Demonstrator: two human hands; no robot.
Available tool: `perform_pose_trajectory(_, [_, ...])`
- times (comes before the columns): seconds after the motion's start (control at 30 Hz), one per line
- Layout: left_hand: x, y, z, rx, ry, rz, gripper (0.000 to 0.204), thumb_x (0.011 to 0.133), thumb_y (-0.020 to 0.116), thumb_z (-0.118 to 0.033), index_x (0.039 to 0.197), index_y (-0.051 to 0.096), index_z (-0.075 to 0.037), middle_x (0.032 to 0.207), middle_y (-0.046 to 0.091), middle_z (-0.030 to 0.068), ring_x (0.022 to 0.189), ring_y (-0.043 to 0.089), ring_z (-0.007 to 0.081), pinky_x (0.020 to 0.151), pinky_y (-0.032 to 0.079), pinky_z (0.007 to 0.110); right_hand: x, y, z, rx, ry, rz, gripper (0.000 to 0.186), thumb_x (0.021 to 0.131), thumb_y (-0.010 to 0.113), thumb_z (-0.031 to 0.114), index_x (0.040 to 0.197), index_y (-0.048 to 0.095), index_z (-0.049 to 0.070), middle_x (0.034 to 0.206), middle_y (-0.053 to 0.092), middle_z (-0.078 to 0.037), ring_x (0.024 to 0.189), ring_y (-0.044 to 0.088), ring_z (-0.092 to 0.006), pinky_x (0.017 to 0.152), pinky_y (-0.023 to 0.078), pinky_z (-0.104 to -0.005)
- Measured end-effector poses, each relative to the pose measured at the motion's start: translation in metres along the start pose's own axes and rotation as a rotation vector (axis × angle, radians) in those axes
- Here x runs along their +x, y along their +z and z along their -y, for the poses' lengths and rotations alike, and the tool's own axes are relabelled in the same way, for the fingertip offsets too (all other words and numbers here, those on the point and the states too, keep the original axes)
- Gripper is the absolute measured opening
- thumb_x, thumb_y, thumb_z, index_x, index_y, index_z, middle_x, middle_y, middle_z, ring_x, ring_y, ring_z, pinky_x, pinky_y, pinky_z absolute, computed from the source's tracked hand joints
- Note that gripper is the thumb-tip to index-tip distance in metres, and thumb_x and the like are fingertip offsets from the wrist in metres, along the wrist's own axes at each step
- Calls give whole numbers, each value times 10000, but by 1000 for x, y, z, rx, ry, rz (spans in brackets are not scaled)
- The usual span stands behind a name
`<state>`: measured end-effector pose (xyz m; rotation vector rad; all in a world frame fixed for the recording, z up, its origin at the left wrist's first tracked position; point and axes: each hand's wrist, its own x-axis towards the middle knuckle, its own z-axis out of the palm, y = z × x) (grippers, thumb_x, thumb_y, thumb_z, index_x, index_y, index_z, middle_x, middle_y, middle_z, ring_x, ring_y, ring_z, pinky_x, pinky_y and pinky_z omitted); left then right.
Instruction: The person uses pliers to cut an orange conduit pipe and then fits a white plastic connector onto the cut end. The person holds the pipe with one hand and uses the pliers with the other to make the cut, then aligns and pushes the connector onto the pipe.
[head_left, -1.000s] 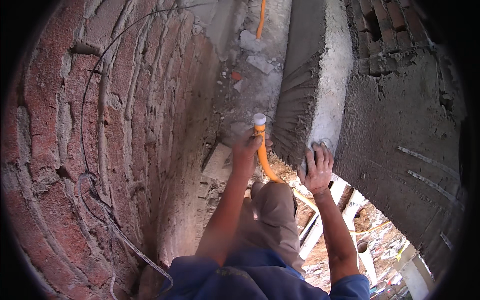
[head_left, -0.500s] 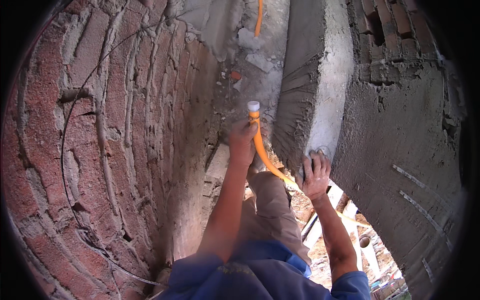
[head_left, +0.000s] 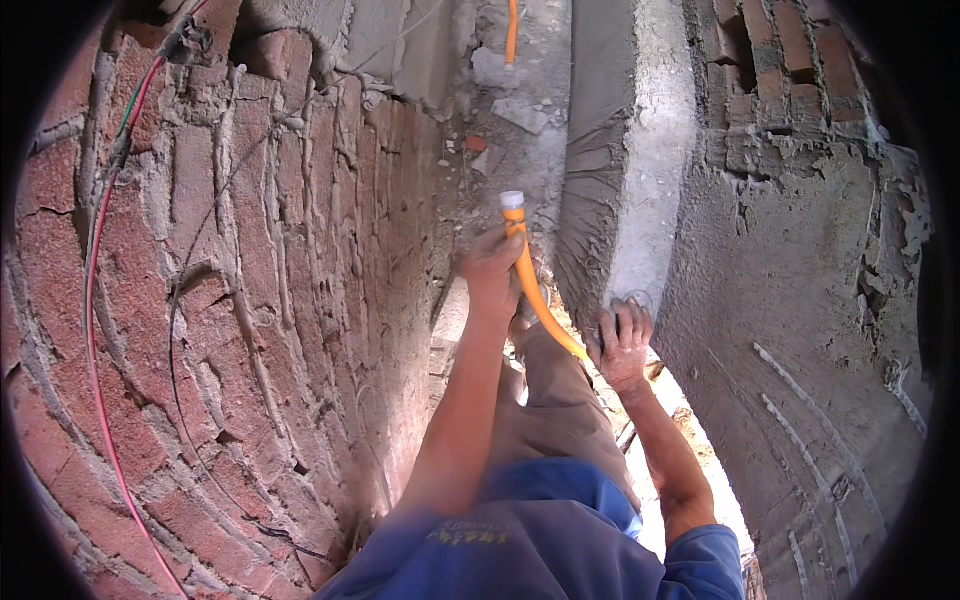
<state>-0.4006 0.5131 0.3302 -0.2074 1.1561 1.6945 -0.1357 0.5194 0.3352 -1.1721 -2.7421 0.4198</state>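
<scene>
My left hand (head_left: 492,265) is closed round an orange flexible conduit (head_left: 537,296) just under its upper end. A short white cap or fitting (head_left: 512,200) sits on that end, pointing up. From there the conduit curves down and right, passing close to my right hand (head_left: 624,345), where its lower run goes out of sight. The fingers of my right hand are bent over the lower edge of a pale plastered strip (head_left: 652,200). Whether its thumb also touches the conduit, I cannot tell.
A rough brick wall (head_left: 240,330) with red and black cables (head_left: 92,300) rises at my left. Grey rendered wall (head_left: 790,280) stands at my right. Another orange conduit piece (head_left: 512,35) and rubble (head_left: 520,115) lie ahead. Bright ground shows below my right arm.
The view has shifted, bringing the red cable on the left wall into sight. My left hand still holds the conduit, and my right hand stays at the strip's edge.
</scene>
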Motion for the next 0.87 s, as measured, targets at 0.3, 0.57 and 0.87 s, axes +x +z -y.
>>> perform_pose_trajectory(0.3, [19,17,-8,9,-72,-66,330,882,736,-55,1153,606,81,963,688,141,750,685,219,657,587,328,10,-7,9,40,67,41,393,806,701,235,1172,644,104,1272,522,-132,1264,467,-381,1080,344,-577])
perform_pose_trajectory(0.57, [84,12,4,39,-214,-70,302,902,713,-66,1154,604,61,933,678,124,735,677,220,647,580,328,5,2,4,2,79,96,432,774,740,278,1163,648,112,1276,499,-130,1277,449,-390,1085,338,-588])
perform_pose_trajectory(0.87, [114,-24,10,38,-386,-60,450,898,743,-178,1231,562,64,942,686,130,751,710,252,679,609,368,5,10,21,29,300,105,471,782,764,218,1218,605,134,1360,431,-93,1364,357,-360,1128,297,-612])
